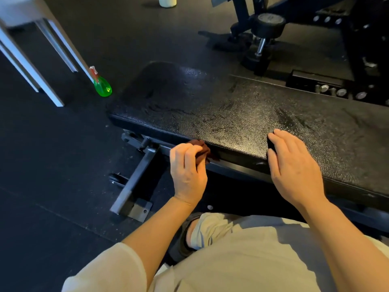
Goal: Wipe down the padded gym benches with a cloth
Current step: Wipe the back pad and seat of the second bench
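- Padded bench [242,110], black, streaked with wet marks, stretching across the middle.
- Left hand [188,167] clutching dark cloth [203,149] against bench's near side edge.
- Right hand [294,165] flat, fingers relaxed, resting on bench top.
- Green spray bottle [102,86] on floor beyond.

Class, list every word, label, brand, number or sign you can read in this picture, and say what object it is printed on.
None can be read.
Dumbbell: marks on its end cap, too blurred to read.
Green spray bottle: no label visible.
Bench pad, cloth: no print.
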{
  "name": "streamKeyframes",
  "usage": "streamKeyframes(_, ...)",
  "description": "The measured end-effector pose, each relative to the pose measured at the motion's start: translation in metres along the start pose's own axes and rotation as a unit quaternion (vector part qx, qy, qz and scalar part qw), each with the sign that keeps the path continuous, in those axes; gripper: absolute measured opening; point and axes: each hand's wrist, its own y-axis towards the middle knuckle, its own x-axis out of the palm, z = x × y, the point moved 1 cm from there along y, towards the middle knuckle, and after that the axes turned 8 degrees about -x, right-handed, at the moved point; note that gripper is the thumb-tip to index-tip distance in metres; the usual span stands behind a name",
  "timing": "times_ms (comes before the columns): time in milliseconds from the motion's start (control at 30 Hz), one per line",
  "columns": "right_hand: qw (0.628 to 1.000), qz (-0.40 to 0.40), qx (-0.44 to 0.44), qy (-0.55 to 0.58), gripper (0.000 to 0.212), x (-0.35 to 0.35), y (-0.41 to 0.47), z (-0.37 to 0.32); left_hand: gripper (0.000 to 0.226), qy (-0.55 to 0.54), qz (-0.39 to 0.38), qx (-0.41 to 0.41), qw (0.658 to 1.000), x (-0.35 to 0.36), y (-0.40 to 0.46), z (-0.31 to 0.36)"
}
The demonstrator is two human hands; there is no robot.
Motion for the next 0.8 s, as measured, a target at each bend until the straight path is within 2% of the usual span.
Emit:
streamKeyframes(100,0.999,-0.009,0.0,0.039,0.045,-0.003,0.001,0.003,0.022,-0.026,-0.063,0.058,0.996,-0.003,-0.007,0.01)
streamKeyframes(167,0.995,-0.011,0.001,0.096,0.04,-0.006,0.0,0.008,0.022,-0.047,-0.053,0.08,0.994,-0.002,-0.005,0.017)
streamKeyframes(233,0.993,0.004,-0.003,0.118,0.035,-0.01,-0.007,0.018,0.024,-0.066,-0.035,0.061,0.995,0.003,-0.002,0.025)
streamKeyframes(333,0.995,0.045,0.016,0.087,0.03,-0.012,-0.025,0.03,0.026,-0.085,-0.046,0.034,0.995,0.017,-0.006,0.035)
streamKeyframes(500,0.992,0.092,0.013,0.088,0.026,-0.007,-0.032,0.032,0.03,-0.118,-0.178,0.125,0.969,0.03,-0.034,0.055)
streamKeyframes(667,0.984,0.165,0.051,0.041,0.026,-0.009,-0.048,0.041,0.023,-0.136,-0.132,0.191,0.963,0.023,-0.023,0.062)
streamKeyframes(800,0.984,0.163,0.054,0.039,0.03,-0.006,-0.051,0.041,0.03,-0.087,-0.197,0.217,0.952,0.056,-0.045,0.059)
